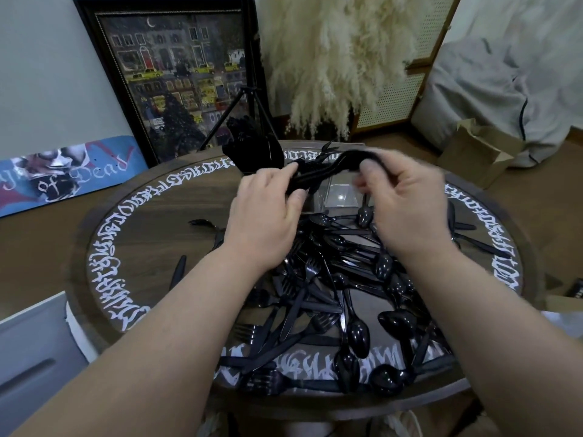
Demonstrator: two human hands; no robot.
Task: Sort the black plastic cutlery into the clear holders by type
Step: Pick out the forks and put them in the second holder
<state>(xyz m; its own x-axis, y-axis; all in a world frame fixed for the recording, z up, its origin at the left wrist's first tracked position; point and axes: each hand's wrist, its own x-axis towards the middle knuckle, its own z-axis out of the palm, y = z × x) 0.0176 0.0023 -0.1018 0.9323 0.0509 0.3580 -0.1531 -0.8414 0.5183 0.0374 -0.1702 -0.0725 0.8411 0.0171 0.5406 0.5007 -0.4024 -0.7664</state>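
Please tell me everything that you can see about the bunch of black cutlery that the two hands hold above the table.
The bunch of black cutlery is several glossy black plastic pieces held together, lying roughly level above the far part of the round table. The left hand grips its nearer end; the right hand pinches the other end. Fork tines seem to stick out at the top, but motion blur hides the exact count and types. It hangs over a clear holder, apart from the loose pile below.

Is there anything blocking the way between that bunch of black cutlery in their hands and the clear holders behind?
Nothing visible does. Both the left hand and right hand grip the bundle of cutlery in the air, right above the empty clear holder. The filled holder stands just behind on the left, and the loose pile lies nearer the person.
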